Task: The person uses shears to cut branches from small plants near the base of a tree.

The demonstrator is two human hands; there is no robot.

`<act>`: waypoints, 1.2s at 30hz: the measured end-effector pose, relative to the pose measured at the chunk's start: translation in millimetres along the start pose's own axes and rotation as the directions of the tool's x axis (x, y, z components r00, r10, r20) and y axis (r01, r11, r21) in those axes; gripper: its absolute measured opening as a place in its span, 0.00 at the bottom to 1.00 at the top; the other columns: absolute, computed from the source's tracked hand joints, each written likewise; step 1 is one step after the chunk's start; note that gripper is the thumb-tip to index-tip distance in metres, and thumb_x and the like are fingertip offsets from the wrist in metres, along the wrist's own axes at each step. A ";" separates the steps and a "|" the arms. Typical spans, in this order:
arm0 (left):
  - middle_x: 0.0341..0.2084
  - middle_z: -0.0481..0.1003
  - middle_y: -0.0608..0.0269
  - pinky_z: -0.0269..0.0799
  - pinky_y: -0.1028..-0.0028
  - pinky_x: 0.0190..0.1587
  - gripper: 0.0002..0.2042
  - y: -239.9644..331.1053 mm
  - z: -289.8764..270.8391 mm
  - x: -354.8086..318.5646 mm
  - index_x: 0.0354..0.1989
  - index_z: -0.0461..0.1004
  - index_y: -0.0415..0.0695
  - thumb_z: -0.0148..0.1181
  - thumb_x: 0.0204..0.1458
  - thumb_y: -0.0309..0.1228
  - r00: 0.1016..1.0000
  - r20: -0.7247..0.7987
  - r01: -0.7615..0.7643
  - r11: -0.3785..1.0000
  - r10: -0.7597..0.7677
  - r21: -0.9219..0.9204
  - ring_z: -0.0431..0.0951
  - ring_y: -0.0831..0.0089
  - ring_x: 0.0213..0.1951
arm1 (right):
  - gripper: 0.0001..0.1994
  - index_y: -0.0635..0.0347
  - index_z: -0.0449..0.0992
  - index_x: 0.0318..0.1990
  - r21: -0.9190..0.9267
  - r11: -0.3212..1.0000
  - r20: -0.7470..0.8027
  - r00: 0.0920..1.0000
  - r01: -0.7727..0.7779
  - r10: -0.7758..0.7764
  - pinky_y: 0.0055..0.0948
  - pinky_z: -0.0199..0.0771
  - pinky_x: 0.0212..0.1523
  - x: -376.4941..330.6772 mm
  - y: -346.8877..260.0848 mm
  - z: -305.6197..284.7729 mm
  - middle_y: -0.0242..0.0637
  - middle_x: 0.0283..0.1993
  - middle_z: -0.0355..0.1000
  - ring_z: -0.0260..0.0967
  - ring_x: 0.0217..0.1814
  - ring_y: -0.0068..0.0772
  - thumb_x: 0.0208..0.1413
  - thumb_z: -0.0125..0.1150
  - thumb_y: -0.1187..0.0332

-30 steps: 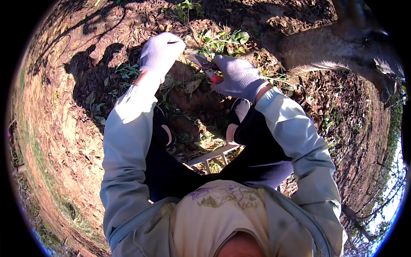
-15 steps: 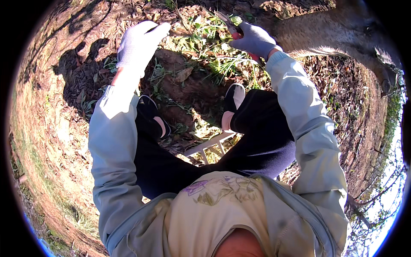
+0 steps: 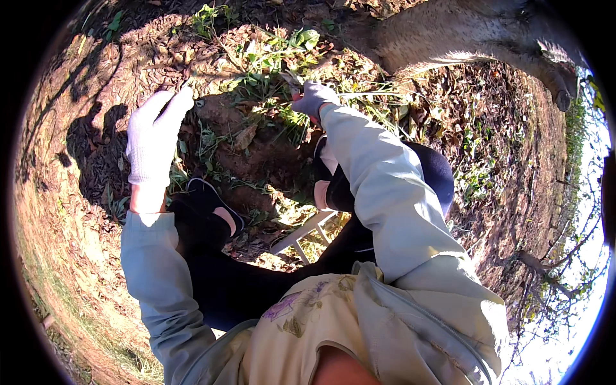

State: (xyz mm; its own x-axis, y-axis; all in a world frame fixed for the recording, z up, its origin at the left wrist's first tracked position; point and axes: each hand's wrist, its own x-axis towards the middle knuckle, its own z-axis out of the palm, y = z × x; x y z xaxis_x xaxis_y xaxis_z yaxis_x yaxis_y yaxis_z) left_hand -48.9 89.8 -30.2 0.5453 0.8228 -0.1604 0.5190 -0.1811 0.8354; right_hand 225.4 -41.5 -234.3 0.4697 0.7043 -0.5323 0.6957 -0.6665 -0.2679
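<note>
My left hand (image 3: pixel 154 135), in a pale knitted glove, is over leaf-strewn soil on the left. Its fingers are stretched out with a gap between them, and I see nothing held. My right hand (image 3: pixel 316 99), in a greyish glove, is closed round a red-handled tool (image 3: pixel 297 97). The tool's grey end (image 3: pixel 292 81) points away from me into low green weeds (image 3: pixel 266 61); its exact kind is hard to make out. Between my hands lies a patch of bare dark soil (image 3: pixel 234 151) with a dry brown leaf (image 3: pixel 245 136) on it.
A thick tree trunk (image 3: pixel 449 35) leans across the far right. My dark shoes (image 3: pixel 215 202) rest on the ground, with a pale slatted frame (image 3: pixel 301 234) between my legs. Dry leaves (image 3: pixel 443 115) cover the soil, and bare branches (image 3: pixel 545 266) stand at the right.
My left hand has moved left and nearer to me. The right hand, with the red-handled tool, has swung left and nearer too. The view has shifted somewhat.
</note>
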 end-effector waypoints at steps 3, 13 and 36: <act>0.25 0.74 0.67 0.65 0.80 0.35 0.13 10.5 0.6 -4.8 0.37 0.77 0.35 0.59 0.57 0.36 1.000 -0.019 0.021 1.000 -0.021 -0.013 0.69 0.82 0.29 | 0.33 0.59 0.70 0.53 -0.011 0.996 0.067 0.994 -0.087 0.088 0.36 0.73 0.52 6.4 6.0 24.9 0.47 0.51 0.71 0.72 0.53 0.44 0.41 0.63 0.49; 0.23 0.74 0.67 0.65 0.79 0.31 0.11 5.2 0.3 -9.8 0.38 0.77 0.35 0.62 0.55 0.33 0.999 -0.049 -0.006 0.999 0.009 0.047 0.68 0.83 0.26 | 0.23 0.56 0.75 0.38 0.305 0.941 0.189 0.978 -0.144 0.088 0.32 0.73 0.40 -15.9 -10.6 -14.9 0.38 0.25 0.76 0.75 0.34 0.33 0.38 0.69 0.49; 0.36 0.79 0.55 0.72 0.73 0.41 0.26 12.3 12.3 -17.2 0.55 0.70 0.38 0.64 0.52 0.41 0.999 0.012 0.052 0.959 -0.051 -0.279 0.77 0.76 0.36 | 0.28 0.70 0.75 0.34 0.760 0.572 -0.072 0.915 0.308 -0.397 0.29 0.69 0.31 -94.8 -146.3 -121.8 0.39 0.28 0.73 0.69 0.29 0.30 0.40 0.71 0.48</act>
State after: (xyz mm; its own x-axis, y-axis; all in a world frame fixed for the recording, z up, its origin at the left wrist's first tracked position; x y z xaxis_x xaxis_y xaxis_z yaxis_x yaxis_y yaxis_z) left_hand -43.8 66.8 -23.7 0.5257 0.8246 -0.2089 0.3427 0.0194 0.9393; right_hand 145.3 19.0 -46.9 0.1928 0.9267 -0.3227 0.1293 -0.3500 -0.9278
